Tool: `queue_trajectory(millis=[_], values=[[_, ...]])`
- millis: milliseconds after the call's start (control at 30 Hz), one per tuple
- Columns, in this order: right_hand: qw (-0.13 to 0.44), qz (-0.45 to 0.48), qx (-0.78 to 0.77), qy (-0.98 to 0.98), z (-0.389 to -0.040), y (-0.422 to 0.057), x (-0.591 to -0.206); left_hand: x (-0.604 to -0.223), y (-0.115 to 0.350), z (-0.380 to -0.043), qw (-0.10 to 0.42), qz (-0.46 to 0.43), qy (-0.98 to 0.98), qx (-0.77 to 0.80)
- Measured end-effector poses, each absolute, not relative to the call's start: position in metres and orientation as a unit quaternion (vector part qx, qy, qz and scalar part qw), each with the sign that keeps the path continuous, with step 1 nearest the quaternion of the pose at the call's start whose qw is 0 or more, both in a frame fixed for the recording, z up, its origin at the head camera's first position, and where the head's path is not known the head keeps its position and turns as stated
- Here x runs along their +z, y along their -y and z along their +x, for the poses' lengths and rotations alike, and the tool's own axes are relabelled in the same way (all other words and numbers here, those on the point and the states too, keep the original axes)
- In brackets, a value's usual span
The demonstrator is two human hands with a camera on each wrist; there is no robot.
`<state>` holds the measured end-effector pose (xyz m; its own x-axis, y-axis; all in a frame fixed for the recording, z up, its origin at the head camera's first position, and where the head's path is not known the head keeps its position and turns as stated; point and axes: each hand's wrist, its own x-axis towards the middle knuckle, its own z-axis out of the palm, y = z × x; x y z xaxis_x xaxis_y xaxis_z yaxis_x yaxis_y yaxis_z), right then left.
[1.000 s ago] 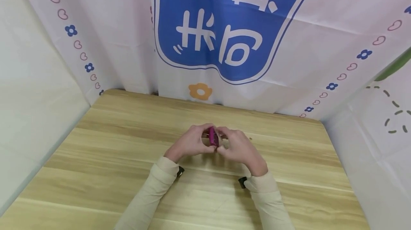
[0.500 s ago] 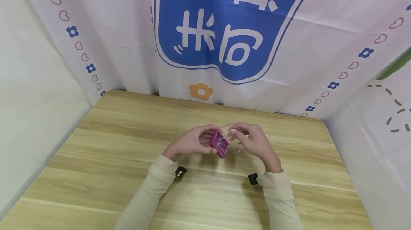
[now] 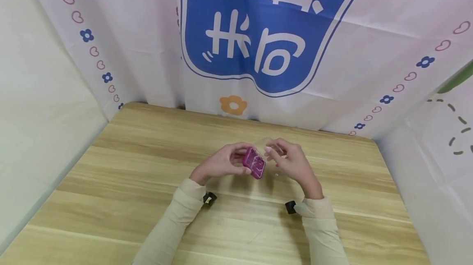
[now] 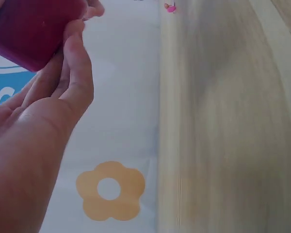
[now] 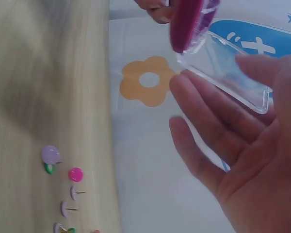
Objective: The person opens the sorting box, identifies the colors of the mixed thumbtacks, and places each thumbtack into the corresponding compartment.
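A small magenta plastic box (image 3: 254, 163) is tilted above the table, its inside facing right in the head view. My left hand (image 3: 221, 161) holds it by the edges between thumb and fingers. From the box's upper side its clear lid (image 5: 225, 73) swings out, standing open. With thumb on one face and fingers behind, my right hand (image 3: 293, 165) pinches that lid, as the right wrist view shows. Thumbtacks lie on the tabletop below the right hand, among them a lilac one (image 5: 50, 154) and a pink one (image 5: 75, 174). What the box contains is unclear.
The wooden table (image 3: 155, 141) ends at the back against a hanging white cloth (image 3: 155, 63) with a blue panel and an orange flower. White panels (image 3: 40, 104) close off both sides. A dark wrist camera (image 3: 209, 198) sits below the left cuff.
Both hands were close together around the upright box. My right hand has moved right with the clear lid, which has opened, and the box has turned to show its inside.
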<state>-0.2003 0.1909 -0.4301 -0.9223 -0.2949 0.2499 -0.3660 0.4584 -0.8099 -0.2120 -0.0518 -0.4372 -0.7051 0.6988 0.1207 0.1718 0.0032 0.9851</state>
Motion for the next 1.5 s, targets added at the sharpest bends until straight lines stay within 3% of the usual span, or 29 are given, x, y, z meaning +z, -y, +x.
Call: queue_trajectory(millis=[100,233,333,433,733,1500], values=[[0.018,0.150,0.482,0.863,-0.201,-0.187,-0.435,-0.449,0.051,-0.218,0.188,0.293,-0.693,0.631],[-0.068,0.094,0.491,0.863,-0.200,-0.177,-0.442,-0.452,0.051,-0.221,0.174,0.261,-0.715,0.625],[-0.124,0.085,0.497,0.855,-0.199,-0.166,-0.447,-0.456,0.051,-0.222,0.169,0.244,-0.733,0.612],[-0.141,0.099,0.478,0.861,-0.198,-0.157,-0.453,-0.463,0.051,-0.223,0.160,0.227,-0.777,0.564],[-0.121,0.101,0.360,0.919,-0.195,-0.147,-0.464,-0.473,0.051,-0.223,0.148,0.232,-0.901,0.334],[-0.060,0.076,0.297,0.950,-0.194,-0.136,-0.469,-0.472,0.048,-0.226,0.160,0.196,-0.910,0.329]])
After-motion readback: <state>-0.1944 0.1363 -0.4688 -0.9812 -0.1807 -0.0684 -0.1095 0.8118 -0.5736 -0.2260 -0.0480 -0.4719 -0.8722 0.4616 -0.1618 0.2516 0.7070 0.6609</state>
